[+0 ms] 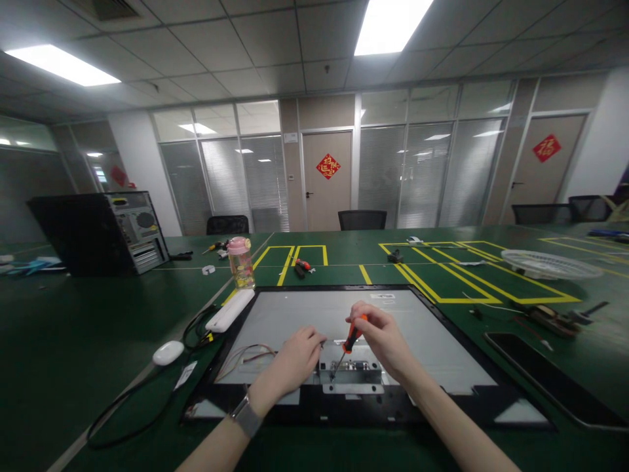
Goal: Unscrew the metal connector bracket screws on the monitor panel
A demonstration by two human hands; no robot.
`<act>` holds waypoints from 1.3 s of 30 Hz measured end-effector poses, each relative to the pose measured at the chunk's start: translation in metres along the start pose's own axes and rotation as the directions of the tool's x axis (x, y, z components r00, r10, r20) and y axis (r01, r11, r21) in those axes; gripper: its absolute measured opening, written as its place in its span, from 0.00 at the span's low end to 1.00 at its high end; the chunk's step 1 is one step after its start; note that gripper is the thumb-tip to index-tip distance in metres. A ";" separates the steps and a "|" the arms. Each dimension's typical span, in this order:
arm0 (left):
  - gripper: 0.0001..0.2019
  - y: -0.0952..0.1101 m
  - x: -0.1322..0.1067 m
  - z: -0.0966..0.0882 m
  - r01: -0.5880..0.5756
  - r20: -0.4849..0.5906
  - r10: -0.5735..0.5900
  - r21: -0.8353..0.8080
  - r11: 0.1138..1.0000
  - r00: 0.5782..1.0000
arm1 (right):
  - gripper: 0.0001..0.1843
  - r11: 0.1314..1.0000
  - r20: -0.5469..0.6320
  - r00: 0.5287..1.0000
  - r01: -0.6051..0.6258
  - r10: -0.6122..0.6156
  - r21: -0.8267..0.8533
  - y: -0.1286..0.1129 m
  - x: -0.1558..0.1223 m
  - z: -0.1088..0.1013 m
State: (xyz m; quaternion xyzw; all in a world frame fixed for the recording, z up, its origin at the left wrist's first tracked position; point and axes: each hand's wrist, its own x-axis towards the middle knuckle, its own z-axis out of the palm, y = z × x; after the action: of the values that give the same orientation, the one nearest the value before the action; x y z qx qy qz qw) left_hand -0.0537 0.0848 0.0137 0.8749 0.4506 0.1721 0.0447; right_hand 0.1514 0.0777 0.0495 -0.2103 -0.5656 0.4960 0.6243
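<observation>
A: Right hand (381, 337) is gripping the orange-handled screwdriver (350, 343), tip down on the small grey metal bracket (350, 375) at the near edge of the flat silver monitor back panel (432, 341).

B: Left hand (295, 359)?

A: Fingers curled, pinching at the bracket's left end. A white mouse (168, 353) lies off left.

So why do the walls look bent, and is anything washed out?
Head view: the wide lens bows ceiling and far wall; the ceiling light is blown out white; the grey panel carries soft glare; the right hand and its screwdriver are sharp; the computer tower sits dim.
</observation>
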 end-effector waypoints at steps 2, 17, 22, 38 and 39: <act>0.14 0.001 0.000 -0.001 0.002 0.002 -0.002 -0.001 1.000 1.000 | 0.11 0.997 0.033 0.998 -0.052 0.050 0.056 -0.001 0.000 0.001; 0.13 -0.001 0.001 0.002 -0.007 -0.005 0.007 0.020 1.000 1.000 | 0.14 0.997 0.059 0.996 -0.064 0.061 0.053 -0.004 -0.001 0.002; 0.13 -0.003 0.001 0.004 -0.012 -0.013 0.012 0.026 1.000 1.000 | 0.15 0.989 0.117 0.986 -0.127 0.117 0.082 -0.007 -0.004 0.003; 0.13 0.000 0.000 0.000 -0.008 -0.004 0.008 0.022 1.000 1.000 | 0.14 0.995 0.127 0.988 -0.095 0.088 0.043 -0.005 -0.002 0.003; 0.13 0.000 0.000 0.001 -0.007 -0.005 0.007 0.021 1.000 1.000 | 0.14 0.994 0.124 0.988 -0.100 0.093 0.046 -0.007 -0.003 0.003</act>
State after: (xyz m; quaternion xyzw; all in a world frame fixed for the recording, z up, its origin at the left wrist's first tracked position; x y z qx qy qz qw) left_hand -0.0536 0.0851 0.0127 0.8765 0.4493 0.1696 0.0338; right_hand 0.1512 0.0715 0.0549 -0.1906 -0.5785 0.5522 0.5693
